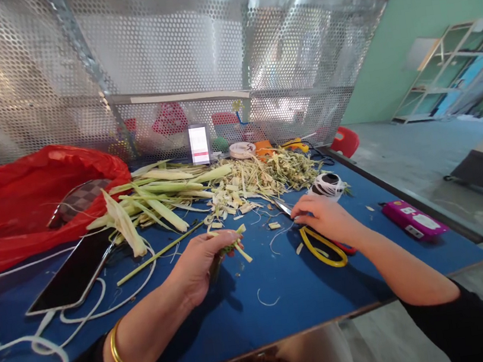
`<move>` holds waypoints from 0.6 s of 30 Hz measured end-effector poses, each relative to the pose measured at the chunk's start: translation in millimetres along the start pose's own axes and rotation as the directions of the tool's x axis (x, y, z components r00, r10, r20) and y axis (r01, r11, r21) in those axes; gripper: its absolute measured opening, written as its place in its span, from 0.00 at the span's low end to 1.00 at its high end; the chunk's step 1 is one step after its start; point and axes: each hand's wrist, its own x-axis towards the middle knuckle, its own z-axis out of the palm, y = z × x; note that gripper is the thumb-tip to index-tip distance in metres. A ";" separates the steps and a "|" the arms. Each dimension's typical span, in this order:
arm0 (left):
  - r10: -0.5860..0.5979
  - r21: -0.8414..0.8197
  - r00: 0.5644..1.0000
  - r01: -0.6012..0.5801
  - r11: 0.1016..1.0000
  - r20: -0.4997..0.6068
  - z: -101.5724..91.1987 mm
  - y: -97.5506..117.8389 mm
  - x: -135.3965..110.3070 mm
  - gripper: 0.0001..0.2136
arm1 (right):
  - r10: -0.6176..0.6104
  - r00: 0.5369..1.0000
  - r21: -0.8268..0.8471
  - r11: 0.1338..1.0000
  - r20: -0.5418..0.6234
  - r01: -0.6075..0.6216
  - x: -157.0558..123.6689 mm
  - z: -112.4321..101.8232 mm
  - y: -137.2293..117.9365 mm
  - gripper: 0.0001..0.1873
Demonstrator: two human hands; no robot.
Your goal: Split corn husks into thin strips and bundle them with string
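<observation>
My left hand [210, 260] is closed round a small bunch of green plant pieces [240, 247], with pale cut strips poking out past the thumb. Most of the bunch is hidden in the palm. My right hand [322, 217] has its fingers curled over the pivot of a pair of scissors [326, 253] with one yellow and one red handle. The blades point away from me towards a heap of cut strips [236, 188]. Just behind that hand is a spool of white string [326, 186].
Long pale leaves [166, 188] lie behind my left hand, near a red plastic bag [37, 168]. A tablet [72, 273] with a white cable is at the left. A purple packet [413, 221] sits at the right. A perforated metal screen [169, 47] stands behind the blue table [261, 322].
</observation>
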 end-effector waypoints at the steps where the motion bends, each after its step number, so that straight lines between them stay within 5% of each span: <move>1: -0.005 -0.001 1.000 0.005 1.000 -0.001 0.4 1.0 -0.6 0.07 | 0.004 1.000 -0.015 1.000 0.020 -0.004 0.2 -0.7 1.7 0.06; 7: -0.030 0.025 0.999 0.029 0.999 0.017 3.0 5.6 -4.5 0.07 | 0.001 0.992 -0.123 0.992 0.128 0.015 14.4 3.5 4.5 0.04; 13: -0.047 0.028 0.999 0.047 0.998 0.010 -6.6 14.2 -1.9 0.07 | -0.037 0.991 -0.025 0.999 0.128 0.041 24.3 -4.2 -1.7 0.05; 16: -0.034 0.032 0.999 0.033 0.999 0.020 -12.8 21.2 0.7 0.09 | -0.006 0.991 0.248 0.968 0.133 -0.027 27.3 -11.9 -14.2 0.06; 18: -0.046 0.024 0.999 0.045 0.999 0.028 -13.9 26.2 1.6 0.10 | 0.026 0.986 0.554 0.825 0.163 -0.113 31.6 -14.8 -28.0 0.06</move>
